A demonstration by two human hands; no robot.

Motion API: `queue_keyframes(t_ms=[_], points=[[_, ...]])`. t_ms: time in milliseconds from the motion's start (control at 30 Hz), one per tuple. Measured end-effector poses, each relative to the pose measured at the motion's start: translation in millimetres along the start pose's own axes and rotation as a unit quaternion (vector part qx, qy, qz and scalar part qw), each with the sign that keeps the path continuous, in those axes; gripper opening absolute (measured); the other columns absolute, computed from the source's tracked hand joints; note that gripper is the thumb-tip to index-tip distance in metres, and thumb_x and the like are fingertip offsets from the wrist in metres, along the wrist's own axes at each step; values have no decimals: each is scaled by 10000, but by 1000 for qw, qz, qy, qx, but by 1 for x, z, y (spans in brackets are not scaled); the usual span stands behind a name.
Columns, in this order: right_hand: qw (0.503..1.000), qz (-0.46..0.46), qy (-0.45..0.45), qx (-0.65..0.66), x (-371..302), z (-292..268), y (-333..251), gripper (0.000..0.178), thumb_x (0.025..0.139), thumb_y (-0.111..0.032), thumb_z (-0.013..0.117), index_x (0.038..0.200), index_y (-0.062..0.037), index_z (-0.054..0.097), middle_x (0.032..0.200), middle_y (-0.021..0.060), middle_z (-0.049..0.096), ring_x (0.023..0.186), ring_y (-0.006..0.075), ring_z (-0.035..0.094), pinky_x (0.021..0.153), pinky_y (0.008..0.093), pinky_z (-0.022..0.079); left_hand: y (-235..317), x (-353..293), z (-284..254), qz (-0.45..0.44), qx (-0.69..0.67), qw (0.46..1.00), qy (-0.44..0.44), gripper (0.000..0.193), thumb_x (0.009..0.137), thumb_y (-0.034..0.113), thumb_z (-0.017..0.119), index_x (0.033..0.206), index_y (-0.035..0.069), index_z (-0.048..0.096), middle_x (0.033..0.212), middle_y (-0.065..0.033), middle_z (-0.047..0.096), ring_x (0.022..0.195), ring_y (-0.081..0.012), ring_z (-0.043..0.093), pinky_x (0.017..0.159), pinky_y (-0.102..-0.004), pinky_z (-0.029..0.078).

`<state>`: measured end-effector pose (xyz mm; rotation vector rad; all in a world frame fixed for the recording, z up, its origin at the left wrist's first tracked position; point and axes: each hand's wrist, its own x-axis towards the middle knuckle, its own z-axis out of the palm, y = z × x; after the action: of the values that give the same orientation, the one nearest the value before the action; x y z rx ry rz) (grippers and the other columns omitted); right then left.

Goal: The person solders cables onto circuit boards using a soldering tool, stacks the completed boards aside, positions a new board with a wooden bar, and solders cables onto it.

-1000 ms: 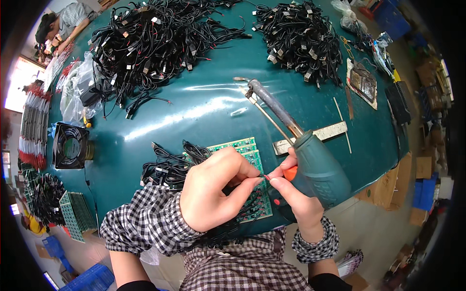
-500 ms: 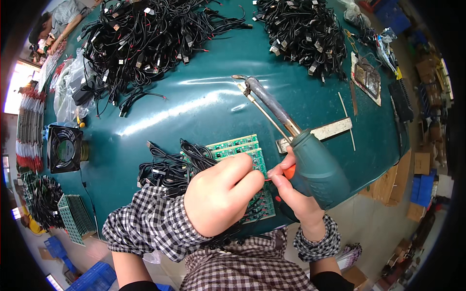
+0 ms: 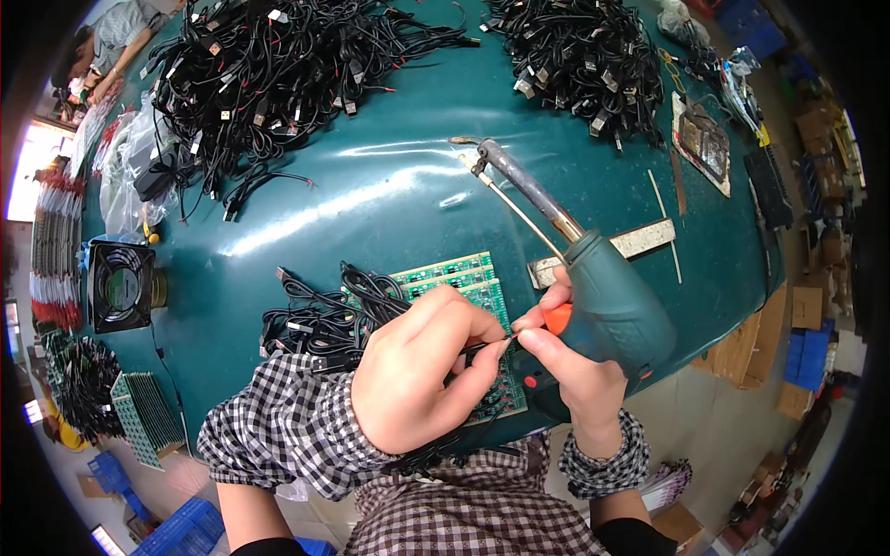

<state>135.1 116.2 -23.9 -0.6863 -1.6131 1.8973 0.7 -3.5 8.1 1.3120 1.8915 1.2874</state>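
- Red-tipped black cable (image 3: 514, 336): held up between the two hands, just above the right edge of the green circuit boards (image 3: 451, 268).
- Left hand (image 3: 408, 371): thumb and forefinger pinched together on the black length near the red end; other fingers curled inward.
- Right hand (image 3: 584, 380): thumb and a fingertip closed narrowly on the red end, nearly meeting the left fingertips; another finger raised beside an orange trigger (image 3: 558, 318).
- Teal-handled soldering gun (image 3: 626, 306): just beyond the right hand, metal barrel slanting up to the left; cannot tell whether gripped by the hidden fingers.
- Coiled black cables (image 3: 301, 324): lying beside and partly over the boards, near the left wrist.
- Pale flat bar (image 3: 642, 243): on the green table (image 3: 399, 222), behind the gun.
- Large pile of black USB cables (image 3: 269, 93): at the far left; a smaller cable pile (image 3: 584, 69) at the far right.
- Square black fan (image 3: 122, 287): standing near the left edge, well apart from both hands.
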Motion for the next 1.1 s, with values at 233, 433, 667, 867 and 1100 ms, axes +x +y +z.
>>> queue_keyframes(t_ms=[233, 433, 667, 867, 1100], points=[[997, 52, 38, 51, -1, 5, -2, 540, 772, 82, 720, 1264, 26, 504, 1027, 86, 586, 860, 163, 656, 762, 286, 552, -1, -3, 7, 53, 42, 996, 62, 203, 736, -40, 713, 873, 8, 571, 772, -89, 561, 601, -206, 570, 519, -309, 469], [991, 67, 90, 74, -6, 19, 2, 537, 773, 100, 698, 1258, 21, 482, 1001, 65, 562, 836, 142, 636, 748, 269, 534, -4, -4, 11, 76, 76, 989, 103, 230, 710, -54, 725, 871, 3, 570, 772, -95, 574, 623, -231, 588, 533, -321, 479], [998, 32, 55, 16, -17, 15, 0, 513, 818, 86, 654, 1280, 19, 441, 1032, 62, 553, 885, 144, 638, 816, 293, 524, -6, -3, 1, 85, 43, 994, 47, 223, 728, -53, 710, 892, -5, 566, 802, -113, 578, 667, -251, 606, 568, -334, 496], [999, 23, 22, 27, -5, 6, 3, 463, 796, 79, 699, 1221, 34, 520, 964, 50, 601, 889, 129, 646, 779, 288, 552, -5, -5, -1, 58, 25, 998, 6, 178, 768, -31, 683, 897, -7, 563, 813, -120, 570, 678, -262, 605, 581, -343, 501], [958, -102, -9, -267, -16, -2, 22, 432, 739, 21, 768, 1126, -1, 577, 967, 67, 605, 809, 170, 642, 760, 276, 539, -5, -1, 1, -39, 16, 998, -53, 154, 795, 32, 675, 903, 0, 571, 828, -127, 587, 713, -284, 635, 611, -342, 520]])
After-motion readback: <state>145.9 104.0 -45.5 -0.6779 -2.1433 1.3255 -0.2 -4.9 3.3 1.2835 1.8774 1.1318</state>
